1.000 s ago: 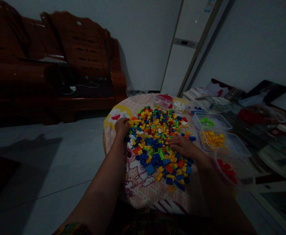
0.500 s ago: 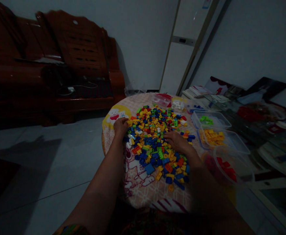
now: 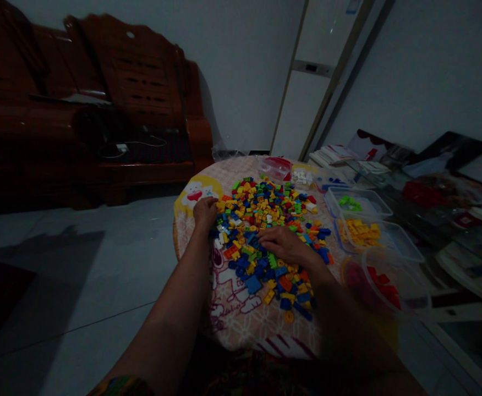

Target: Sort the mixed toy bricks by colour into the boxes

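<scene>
A heap of small plastic bricks [image 3: 266, 220] in blue, yellow, red, green and white covers a round table with a patterned cloth [image 3: 241, 316]. My left hand [image 3: 205, 212] rests at the heap's left edge with its fingers curled; what they hold, if anything, is hidden. My right hand [image 3: 284, 242] lies on the middle of the heap, palm down, fingers stretched toward the left over the bricks.
Clear tubs stand to the right: one with green bricks [image 3: 350, 202], one with yellow bricks [image 3: 359, 232], a round one with red bricks [image 3: 383, 283]. Smaller tubs [image 3: 276, 166] sit at the table's far edge. A dark wooden sofa [image 3: 80, 110] stands left; papers and clutter lie right.
My right hand has slid leftward across the heap toward its middle. My left hand has stayed at the left edge.
</scene>
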Available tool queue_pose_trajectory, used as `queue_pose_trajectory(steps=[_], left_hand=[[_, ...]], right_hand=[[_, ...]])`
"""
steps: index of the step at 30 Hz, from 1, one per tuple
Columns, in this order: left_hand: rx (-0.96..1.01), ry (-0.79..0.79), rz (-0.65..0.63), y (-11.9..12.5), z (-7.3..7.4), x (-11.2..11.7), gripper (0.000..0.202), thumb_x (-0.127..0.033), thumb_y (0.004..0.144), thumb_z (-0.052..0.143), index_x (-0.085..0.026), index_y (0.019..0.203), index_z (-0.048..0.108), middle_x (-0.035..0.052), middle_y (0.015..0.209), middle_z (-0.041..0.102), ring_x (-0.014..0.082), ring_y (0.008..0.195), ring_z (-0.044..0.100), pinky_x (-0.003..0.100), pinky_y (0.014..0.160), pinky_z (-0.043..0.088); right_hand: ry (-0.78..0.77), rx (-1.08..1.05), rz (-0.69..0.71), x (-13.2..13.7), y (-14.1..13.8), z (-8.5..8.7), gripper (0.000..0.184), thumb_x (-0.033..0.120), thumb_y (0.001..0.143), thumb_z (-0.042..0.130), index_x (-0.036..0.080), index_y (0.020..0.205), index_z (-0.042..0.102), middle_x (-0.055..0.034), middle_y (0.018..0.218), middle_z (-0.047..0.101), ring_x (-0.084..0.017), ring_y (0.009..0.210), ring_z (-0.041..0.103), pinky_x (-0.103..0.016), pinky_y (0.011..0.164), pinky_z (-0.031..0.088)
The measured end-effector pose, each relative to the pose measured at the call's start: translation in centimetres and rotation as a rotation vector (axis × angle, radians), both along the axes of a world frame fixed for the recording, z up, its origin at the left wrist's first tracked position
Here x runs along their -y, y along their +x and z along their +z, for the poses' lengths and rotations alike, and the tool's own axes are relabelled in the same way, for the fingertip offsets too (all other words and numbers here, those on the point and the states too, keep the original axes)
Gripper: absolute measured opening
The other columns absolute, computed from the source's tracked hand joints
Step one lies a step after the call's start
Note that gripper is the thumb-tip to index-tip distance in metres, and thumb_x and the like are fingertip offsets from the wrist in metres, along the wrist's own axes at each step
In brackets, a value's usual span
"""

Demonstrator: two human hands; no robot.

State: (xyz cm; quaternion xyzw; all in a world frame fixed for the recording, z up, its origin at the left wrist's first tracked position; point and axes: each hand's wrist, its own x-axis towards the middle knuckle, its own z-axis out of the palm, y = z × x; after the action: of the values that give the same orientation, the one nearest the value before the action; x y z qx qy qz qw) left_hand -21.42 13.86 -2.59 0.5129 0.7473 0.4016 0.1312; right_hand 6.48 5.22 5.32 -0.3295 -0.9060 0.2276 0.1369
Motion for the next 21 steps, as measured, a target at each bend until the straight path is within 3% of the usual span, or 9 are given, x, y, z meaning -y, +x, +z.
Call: queue_pose_trajectory(steps=[2,4,7,10,14,18,21], left_hand=[[0.010,-0.007,0.009,0.0,0.0,-0.1,0.035,-0.016,0.082,0.050,-0.019,0.106,0.076,0.0063,0.121,0.071,0.0237,0.115,0.063,0.034,0.104,0.047],[0.006,-0.010,0.010,0.0,0.0,-0.2,0.036,-0.016,0.082,0.050,-0.019,0.106,0.076,0.0066,0.122,0.071,0.0233,0.116,0.063,0.034,0.104,0.046],[-0.019,-0.009,0.001,0.0,0.1,-0.2,0.037,-0.016,0.081,0.050,-0.017,0.106,0.076,0.0083,0.122,0.070,0.0241,0.119,0.061,0.034,0.106,0.044],[-0.026,-0.011,0.004,0.0,0.1,-0.1,0.038,-0.015,0.080,0.049,-0.016,0.107,0.076,0.0088,0.124,0.070,0.0244,0.119,0.062,0.034,0.107,0.044],[-0.019,-0.012,0.008,0.1,0.2,0.0,0.039,-0.014,0.079,0.049,-0.017,0.106,0.076,0.0080,0.122,0.071,0.0249,0.118,0.063,0.036,0.106,0.046],[-0.032,-0.017,0.004,0.0,0.1,-0.1,0.039,-0.016,0.079,0.049,-0.017,0.107,0.076,0.0086,0.122,0.071,0.0253,0.118,0.063,0.035,0.106,0.045],[-0.042,-0.021,-0.001,-0.1,0.0,-0.2,0.040,-0.015,0.080,0.049,-0.016,0.108,0.076,0.0091,0.123,0.070,0.0252,0.119,0.062,0.035,0.106,0.045]], right_hand=[[-0.008,-0.011,-0.041,-0.3,0.8,0.8,0.028,0.022,0.093,0.053,0.019,0.073,0.072,-0.0021,0.083,0.073,-0.018,0.081,0.067,-0.029,0.078,0.049],[0.030,-0.020,-0.094,-1.1,0.8,1.3,0.028,0.022,0.092,0.052,0.018,0.072,0.071,-0.0020,0.079,0.071,-0.017,0.078,0.066,-0.028,0.076,0.048],[0.149,0.010,-0.182,-2.7,-0.9,0.8,0.024,0.016,0.091,0.052,0.018,0.082,0.074,-0.0065,0.093,0.073,-0.021,0.095,0.066,-0.031,0.088,0.047],[0.219,0.175,-0.284,-4.5,-3.5,-0.3,0.024,0.015,0.092,0.052,0.017,0.086,0.074,-0.0114,0.109,0.071,-0.024,0.106,0.063,-0.033,0.093,0.046],[0.236,0.298,-0.392,-6.0,-6.0,-1.8,0.017,0.021,0.091,0.060,0.013,0.097,0.073,-0.0178,0.136,0.058,-0.031,0.124,0.052,-0.041,0.102,0.043],[0.227,0.297,-0.407,-6.6,-6.8,-2.6,0.020,0.018,0.090,0.059,0.010,0.102,0.072,-0.0208,0.135,0.057,-0.035,0.129,0.045,-0.046,0.106,0.040],[0.220,0.287,-0.400,-6.5,-6.4,-2.2,0.022,0.013,0.090,0.054,0.009,0.103,0.071,-0.0211,0.138,0.055,-0.034,0.132,0.044,-0.046,0.110,0.038]])
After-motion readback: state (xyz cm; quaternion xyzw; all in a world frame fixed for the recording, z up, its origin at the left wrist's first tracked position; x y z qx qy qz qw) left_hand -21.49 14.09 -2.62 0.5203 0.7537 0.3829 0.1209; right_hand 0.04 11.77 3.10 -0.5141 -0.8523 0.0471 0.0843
